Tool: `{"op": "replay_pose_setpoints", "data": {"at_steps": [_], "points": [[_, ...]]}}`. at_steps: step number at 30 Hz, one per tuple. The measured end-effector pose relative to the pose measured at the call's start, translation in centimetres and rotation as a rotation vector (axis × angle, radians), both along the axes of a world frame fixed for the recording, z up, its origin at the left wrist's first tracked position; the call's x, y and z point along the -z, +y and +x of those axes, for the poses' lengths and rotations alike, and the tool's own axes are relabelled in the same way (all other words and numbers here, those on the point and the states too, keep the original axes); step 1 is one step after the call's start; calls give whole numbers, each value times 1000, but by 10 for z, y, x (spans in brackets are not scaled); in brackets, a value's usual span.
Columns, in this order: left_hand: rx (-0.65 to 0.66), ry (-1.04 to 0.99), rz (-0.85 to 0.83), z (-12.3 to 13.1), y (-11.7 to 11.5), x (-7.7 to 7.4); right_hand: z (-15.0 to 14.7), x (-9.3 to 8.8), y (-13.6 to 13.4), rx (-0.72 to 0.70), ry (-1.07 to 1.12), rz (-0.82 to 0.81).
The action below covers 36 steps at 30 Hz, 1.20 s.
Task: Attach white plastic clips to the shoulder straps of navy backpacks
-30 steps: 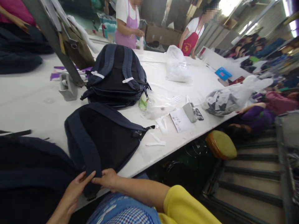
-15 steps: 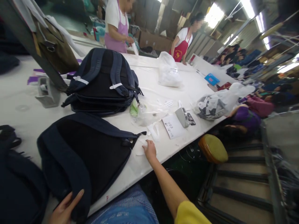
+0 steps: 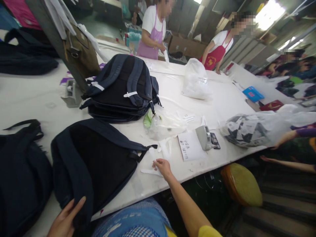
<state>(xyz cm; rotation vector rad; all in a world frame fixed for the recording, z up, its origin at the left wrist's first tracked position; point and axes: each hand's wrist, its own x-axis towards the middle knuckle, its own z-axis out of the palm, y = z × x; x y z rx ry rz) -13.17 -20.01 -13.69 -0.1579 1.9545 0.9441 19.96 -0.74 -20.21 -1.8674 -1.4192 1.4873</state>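
Note:
A dark navy backpack (image 3: 108,164) lies on the table in front of me, its straps facing up. My left hand (image 3: 65,219) grips the lower part of its near shoulder strap (image 3: 82,187); some fingers are hidden. Just right of the bag, my right hand (image 3: 163,167) pinches a thin white strip (image 3: 152,153), one end of which sticks up past the fingertips. Under that hand, more white strips (image 3: 149,171) lie on the table, close to the far strap's black webbing end (image 3: 143,154).
Stacked backpacks (image 3: 123,89) with white strips round their straps stand behind. Another backpack (image 3: 22,174) lies left. A tape dispenser (image 3: 204,138), paper (image 3: 190,148) and clear bags (image 3: 168,123) sit to the right. A metal post (image 3: 56,46) rises at left. Co-workers stand opposite; other arms reach in at right.
My right hand has drawn a white strip up from the table strips and now holds it raised. My left hand stays at the strap. The view has shifted left.

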Motion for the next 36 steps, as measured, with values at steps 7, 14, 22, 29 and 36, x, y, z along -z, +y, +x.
{"op": "replay_pose_setpoints", "data": {"at_steps": [7, 14, 22, 29, 36], "points": [[-172, -140, 56, 16, 5, -11, -30, -57, -2, -290, 442, -329], [-136, -113, 190, -4, -4, -39, -125, -65, -50, -903, 445, -509], [4, -23, 370, -12, -11, -46, -231, -35, -92, -865, 515, -515], [-130, -59, 414, -10, -33, -7, -257, -18, -96, -813, 483, -466], [-116, -180, 543, -23, -46, 11, -259, -23, -90, -871, 419, -526]]}}
